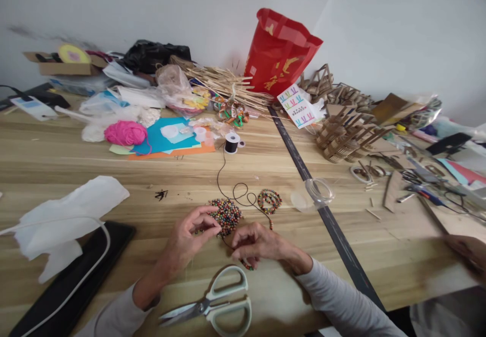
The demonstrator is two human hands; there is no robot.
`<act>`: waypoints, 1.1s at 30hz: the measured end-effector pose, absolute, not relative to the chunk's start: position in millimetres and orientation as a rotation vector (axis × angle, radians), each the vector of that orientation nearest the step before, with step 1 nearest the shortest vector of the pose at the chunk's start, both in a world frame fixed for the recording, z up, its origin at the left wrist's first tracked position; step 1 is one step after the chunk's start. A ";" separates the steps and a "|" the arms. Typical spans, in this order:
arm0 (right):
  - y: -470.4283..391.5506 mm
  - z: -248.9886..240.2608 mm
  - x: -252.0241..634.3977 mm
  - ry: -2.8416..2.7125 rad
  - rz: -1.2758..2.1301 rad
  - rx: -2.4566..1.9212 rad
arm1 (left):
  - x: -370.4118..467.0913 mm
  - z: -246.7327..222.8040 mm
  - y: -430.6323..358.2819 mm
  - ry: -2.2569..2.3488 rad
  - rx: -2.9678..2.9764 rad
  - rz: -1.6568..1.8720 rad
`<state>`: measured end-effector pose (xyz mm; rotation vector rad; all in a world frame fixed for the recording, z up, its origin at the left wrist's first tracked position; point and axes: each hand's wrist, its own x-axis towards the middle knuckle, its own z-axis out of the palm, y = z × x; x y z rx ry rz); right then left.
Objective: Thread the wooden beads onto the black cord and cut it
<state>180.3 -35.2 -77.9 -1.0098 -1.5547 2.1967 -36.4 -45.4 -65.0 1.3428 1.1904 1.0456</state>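
A pile of small multicoloured wooden beads (229, 214) lies on the table in front of me. At its left edge is my left hand (190, 233), thumb and fingertips brought together; whatever they pinch is too small to make out. My right hand (258, 245) is closed beside the pile, fingers pinching the black cord. A short row of strung beads (247, 265) shows under that hand. From there the black cord (217, 175) loops back to a spool (232, 143). A coiled beaded bracelet (269, 201) sits beyond my right hand. Scissors (224, 304) lie slightly open nearest me.
To the left are white tissue (76, 210), a black case (110, 246) and a white cable. Pink yarn (126, 133), coloured paper and a red bag (283, 53) stand behind. Rightward lie clear tubing (320, 191), small woven baskets (341, 134) and another person's hand (467, 251).
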 end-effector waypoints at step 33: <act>-15.0 -64.0 214.6 -1.836 2.140 -0.594 | -13.7 -88.7 -59.8 1.038 2.628 0.495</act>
